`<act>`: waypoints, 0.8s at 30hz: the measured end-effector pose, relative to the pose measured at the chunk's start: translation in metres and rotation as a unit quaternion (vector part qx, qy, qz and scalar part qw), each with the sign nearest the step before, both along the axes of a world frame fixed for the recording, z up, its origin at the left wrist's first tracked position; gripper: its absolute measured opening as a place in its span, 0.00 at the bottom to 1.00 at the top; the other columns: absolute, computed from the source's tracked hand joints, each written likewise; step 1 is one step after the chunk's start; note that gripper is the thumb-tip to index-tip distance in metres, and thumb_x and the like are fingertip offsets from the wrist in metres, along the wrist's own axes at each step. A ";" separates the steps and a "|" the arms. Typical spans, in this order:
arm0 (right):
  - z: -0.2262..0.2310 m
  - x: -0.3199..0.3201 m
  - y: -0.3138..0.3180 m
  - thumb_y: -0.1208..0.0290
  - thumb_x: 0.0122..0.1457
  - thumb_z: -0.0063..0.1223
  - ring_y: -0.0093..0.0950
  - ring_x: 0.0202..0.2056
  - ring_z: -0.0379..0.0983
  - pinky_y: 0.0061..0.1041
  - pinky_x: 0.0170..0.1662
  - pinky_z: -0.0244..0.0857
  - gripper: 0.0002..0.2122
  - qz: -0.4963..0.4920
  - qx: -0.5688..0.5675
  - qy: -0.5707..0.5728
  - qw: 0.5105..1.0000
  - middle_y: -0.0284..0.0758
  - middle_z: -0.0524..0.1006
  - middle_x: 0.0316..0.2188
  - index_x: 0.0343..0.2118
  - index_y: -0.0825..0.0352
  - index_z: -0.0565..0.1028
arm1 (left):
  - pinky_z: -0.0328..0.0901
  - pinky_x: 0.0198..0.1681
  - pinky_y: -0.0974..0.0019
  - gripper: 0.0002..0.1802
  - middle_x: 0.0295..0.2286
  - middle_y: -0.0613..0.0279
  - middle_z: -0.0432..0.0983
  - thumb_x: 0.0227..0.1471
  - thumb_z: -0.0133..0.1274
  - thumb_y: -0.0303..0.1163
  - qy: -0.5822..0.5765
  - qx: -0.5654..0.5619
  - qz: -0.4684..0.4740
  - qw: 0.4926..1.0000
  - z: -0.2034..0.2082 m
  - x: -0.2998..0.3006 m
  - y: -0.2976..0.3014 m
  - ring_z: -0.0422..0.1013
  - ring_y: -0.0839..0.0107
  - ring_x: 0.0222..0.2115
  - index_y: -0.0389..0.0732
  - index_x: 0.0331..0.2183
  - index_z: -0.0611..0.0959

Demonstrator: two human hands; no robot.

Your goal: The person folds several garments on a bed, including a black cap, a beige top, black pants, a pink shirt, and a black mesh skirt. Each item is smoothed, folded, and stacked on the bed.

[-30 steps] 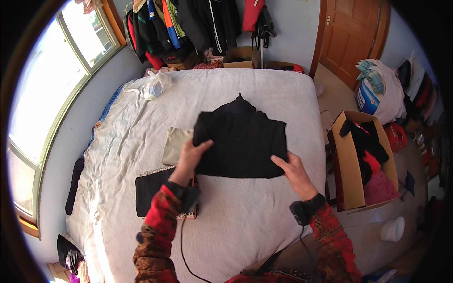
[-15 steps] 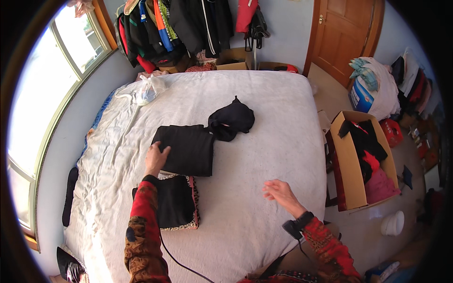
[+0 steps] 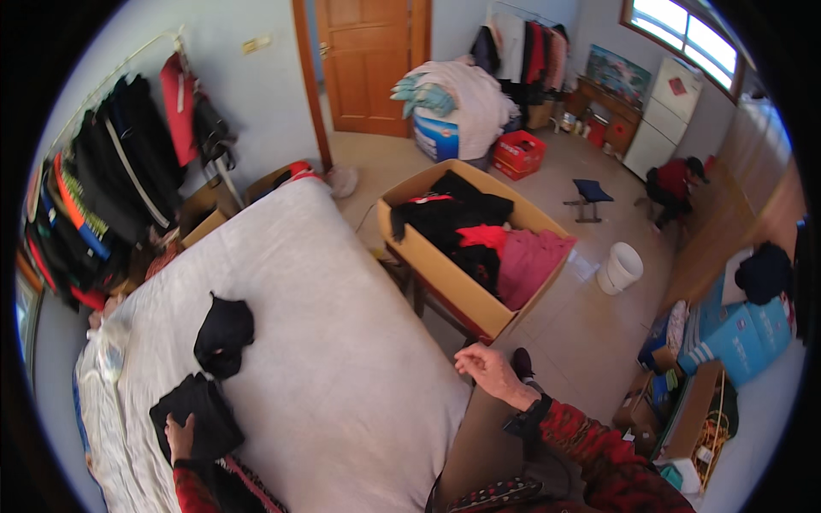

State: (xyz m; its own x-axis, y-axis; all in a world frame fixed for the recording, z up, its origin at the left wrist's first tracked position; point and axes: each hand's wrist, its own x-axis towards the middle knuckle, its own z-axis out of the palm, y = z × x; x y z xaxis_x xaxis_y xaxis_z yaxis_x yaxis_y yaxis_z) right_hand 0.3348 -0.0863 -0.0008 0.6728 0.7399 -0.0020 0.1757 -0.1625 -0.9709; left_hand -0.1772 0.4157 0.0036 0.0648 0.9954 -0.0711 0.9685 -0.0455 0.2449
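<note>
My left hand lies on a folded black garment at the lower left of the bed, thumb and fingers spread. Partly cut off by my sleeve, another black folded piece with a patterned edge lies just nearer to me. Farther up the bed is a crumpled black cloth item, possibly a hat or hood. My right hand hangs in the air past the bed's right edge, fingers loosely bent and nothing visible in them. Beyond it stands an open cardboard box of black, red and pink clothes.
The bed has a white cover. A white bucket, a small stool and a red crate stand on the floor. Boxes crowd the right side. Someone in red crouches near the fridge.
The view has swung to the right, bringing in the box, floor and far room. My left hand stays on the folded garment. My right hand is now beyond the bed's edge, near the box.
</note>
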 end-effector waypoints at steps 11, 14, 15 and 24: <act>0.029 0.084 -0.048 0.71 0.47 0.62 0.38 0.47 0.69 0.40 0.56 0.60 0.18 -0.137 -0.064 -0.483 0.863 0.38 0.74 0.40 0.42 0.66 0.72 | 0.66 0.48 0.60 0.16 0.41 0.52 0.76 0.51 0.58 0.28 -0.258 0.083 -0.362 0.892 -0.011 0.312 -0.167 0.73 0.57 0.44 0.36 0.42 0.78; 0.016 0.085 -0.050 0.71 0.48 0.61 0.36 0.51 0.67 0.41 0.58 0.57 0.19 -0.129 -0.072 -0.472 0.869 0.37 0.74 0.41 0.44 0.66 0.72 | 0.68 0.45 0.61 0.14 0.38 0.52 0.78 0.51 0.57 0.26 -0.328 0.031 -0.416 0.848 0.011 0.412 -0.223 0.75 0.59 0.41 0.36 0.41 0.79; 0.012 0.085 -0.050 0.71 0.48 0.61 0.36 0.51 0.67 0.41 0.59 0.57 0.19 -0.135 -0.063 -0.469 0.871 0.37 0.74 0.42 0.44 0.66 0.73 | 0.68 0.45 0.61 0.13 0.38 0.52 0.78 0.52 0.57 0.26 -0.335 0.018 -0.437 0.834 0.019 0.442 -0.239 0.75 0.58 0.41 0.36 0.41 0.79; -0.005 0.088 -0.046 0.70 0.52 0.58 0.33 0.55 0.64 0.39 0.61 0.54 0.19 -0.148 -0.036 -0.426 0.892 0.34 0.73 0.45 0.48 0.63 0.72 | 0.70 0.40 0.61 0.17 0.35 0.50 0.79 0.50 0.59 0.34 -0.275 -0.145 -0.599 0.738 0.027 0.658 -0.338 0.77 0.58 0.36 0.36 0.41 0.80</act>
State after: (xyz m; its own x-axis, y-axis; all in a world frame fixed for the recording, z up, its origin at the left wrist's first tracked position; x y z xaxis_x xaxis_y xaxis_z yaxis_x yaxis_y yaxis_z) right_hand 0.4225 -0.1324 -0.0057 0.6187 0.5474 0.5635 0.7838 -0.3811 -0.4903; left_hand 0.4805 0.0772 0.0309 0.9845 0.1473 0.0950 0.0256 -0.6571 0.7533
